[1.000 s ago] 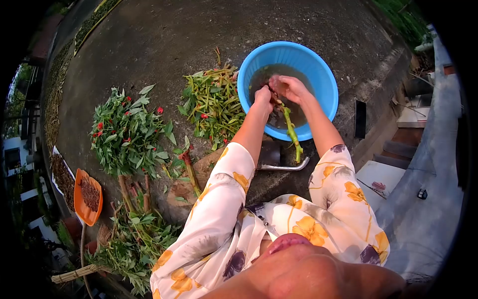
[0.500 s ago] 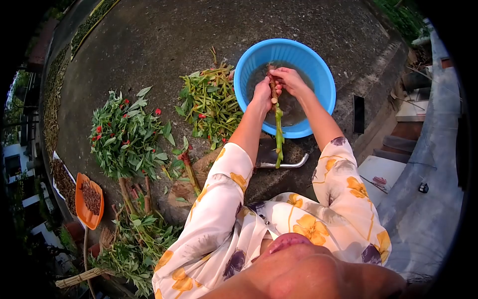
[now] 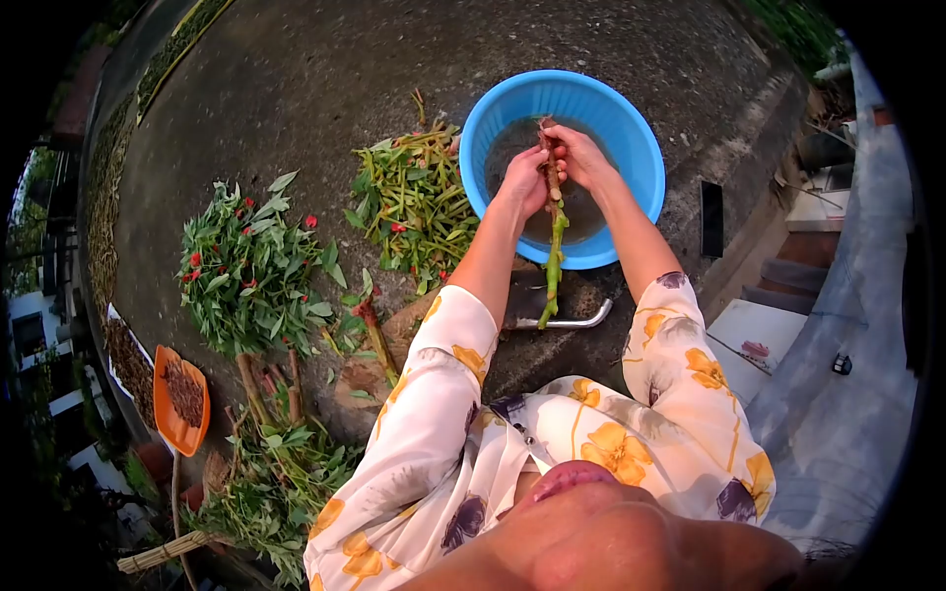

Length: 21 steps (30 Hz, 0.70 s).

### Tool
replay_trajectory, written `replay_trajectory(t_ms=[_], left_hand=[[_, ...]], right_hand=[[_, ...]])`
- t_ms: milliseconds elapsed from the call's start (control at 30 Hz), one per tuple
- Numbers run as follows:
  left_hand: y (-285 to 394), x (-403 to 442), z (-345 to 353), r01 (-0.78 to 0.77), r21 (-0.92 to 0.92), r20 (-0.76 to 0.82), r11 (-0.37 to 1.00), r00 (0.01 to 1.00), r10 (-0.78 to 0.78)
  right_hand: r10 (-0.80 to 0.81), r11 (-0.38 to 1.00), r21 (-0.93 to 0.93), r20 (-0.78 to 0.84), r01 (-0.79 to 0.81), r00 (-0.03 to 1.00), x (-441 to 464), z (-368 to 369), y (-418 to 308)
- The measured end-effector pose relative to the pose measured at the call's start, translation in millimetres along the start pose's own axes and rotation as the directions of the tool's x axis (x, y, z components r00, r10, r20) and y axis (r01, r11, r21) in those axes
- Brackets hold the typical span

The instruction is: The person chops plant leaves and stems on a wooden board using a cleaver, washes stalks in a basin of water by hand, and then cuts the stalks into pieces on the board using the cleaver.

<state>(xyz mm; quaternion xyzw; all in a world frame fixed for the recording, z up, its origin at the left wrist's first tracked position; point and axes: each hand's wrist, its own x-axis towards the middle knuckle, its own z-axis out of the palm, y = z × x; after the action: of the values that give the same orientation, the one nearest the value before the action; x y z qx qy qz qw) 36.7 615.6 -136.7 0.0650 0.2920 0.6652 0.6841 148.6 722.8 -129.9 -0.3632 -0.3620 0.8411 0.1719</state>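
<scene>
Both hands are closed on one plant stalk (image 3: 556,241), brown at its upper part and green and knobbly at its lower end. My left hand (image 3: 525,180) grips it from the left side. From the right, my right hand (image 3: 579,156) pinches the brown part near the top; some of the fingers are hidden behind it. The hands are over a blue plastic basin (image 3: 645,148) holding murky water (image 3: 591,222). The stalk's green end sticks out past the basin's near rim.
Left of the basin lies a pile of cut green stems (image 3: 419,207). Further left are a leafy bundle with red flowers (image 3: 246,266) and an orange scoop (image 3: 179,433) of brown bits. A curved metal handle (image 3: 591,317) is below the basin; a dark phone-like slab (image 3: 711,219) lies right.
The stalk has shifted slightly up and right with both hands, and its green end has swung a little left. Both hands keep their hold.
</scene>
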Motion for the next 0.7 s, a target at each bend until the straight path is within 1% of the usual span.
replay_trajectory(t_ms=[33,67,100,167,200,267,300,333,367,400,433,467,500,533,567,600,633,667,700], left_hand=[[0,0,1,-0.006,-0.017,0.011,1.000,1.000,0.006],[0,0,1,-0.001,-0.021,0.011,1.000,1.000,0.001],[0,0,1,0.013,-0.023,0.019,1.000,1.000,-0.013],[-3,3,-2,0.028,-0.028,0.028,0.999,0.999,-0.028],[-3,4,-4,0.020,-0.041,-0.031,0.999,0.999,-0.021],[-3,7,-4,0.004,-0.068,-0.182,0.998,0.983,-0.016],[-3,8,-5,-0.003,-0.075,-0.187,0.997,0.982,-0.011],[-1,5,-1,0.014,-0.066,-0.334,0.998,0.942,-0.035],[0,3,1,0.036,-0.062,-0.471,0.997,0.880,-0.061],[-2,5,-2,0.034,-0.069,-0.471,0.997,0.880,-0.062],[-4,7,-6,0.082,-0.050,-0.547,0.995,0.832,-0.096],[-7,9,-10,0.132,-0.031,-0.619,0.991,0.776,-0.123],[-7,13,-13,0.130,-0.033,-0.618,0.991,0.776,-0.123],[-6,15,-16,0.164,0.023,-0.583,0.986,0.804,-0.121],[-6,15,-23,0.194,0.073,-0.552,0.978,0.825,-0.122],[-16,24,-27,0.127,0.052,-0.544,0.991,0.835,-0.078],[-16,23,-32,0.132,0.033,-0.557,0.991,0.825,-0.092],[-13,22,-30,0.205,0.038,-0.545,0.978,0.825,-0.151],[-12,21,-26,0.275,0.050,-0.525,0.960,0.825,-0.209]], right_hand=[[-0.030,0.999,0.042,0.011,0.030,0.999,-1,-2,2],[-0.065,0.998,0.019,0.022,0.064,0.998,-2,-4,3],[-0.063,0.998,0.018,0.014,0.063,0.998,-4,-7,4],[-0.101,0.994,-0.022,0.062,0.103,0.993,-8,-4,1],[-0.099,0.995,-0.024,0.061,0.101,0.993,-11,-2,0],[-0.025,0.995,-0.102,-0.168,0.008,0.986,-24,15,-7],[-0.018,0.994,-0.108,-0.163,0.000,0.987,-15,5,-5],[-0.160,0.956,-0.292,-0.405,0.038,0.900,-1,-18,-2],[-0.333,0.882,-0.471,-0.584,0.024,0.740,14,-35,4],[-0.276,0.925,-0.380,-0.634,0.020,0.722,25,-42,10],[-0.276,0.923,-0.384,-0.638,0.013,0.719,20,-40,11],[0.013,0.999,-0.034,-0.489,-0.033,0.872,16,-36,14],[0.232,0.941,0.298,-0.214,-0.163,0.949,13,-31,16],[0.185,0.967,0.194,-0.074,-0.168,0.980,7,-23,13],[0.200,0.965,0.185,-0.067,-0.185,0.977,-2,-14,3],[0.189,0.982,-0.022,-0.007,-0.189,0.982,-17,-3,-10],[0.189,0.959,-0.224,0.053,-0.173,0.981,-28,4,-19],[0.131,0.939,-0.313,-0.058,-0.143,0.990,-31,6,-21],[0.025,0.913,-0.387,-0.258,-0.127,0.966,-29,4,-20]])
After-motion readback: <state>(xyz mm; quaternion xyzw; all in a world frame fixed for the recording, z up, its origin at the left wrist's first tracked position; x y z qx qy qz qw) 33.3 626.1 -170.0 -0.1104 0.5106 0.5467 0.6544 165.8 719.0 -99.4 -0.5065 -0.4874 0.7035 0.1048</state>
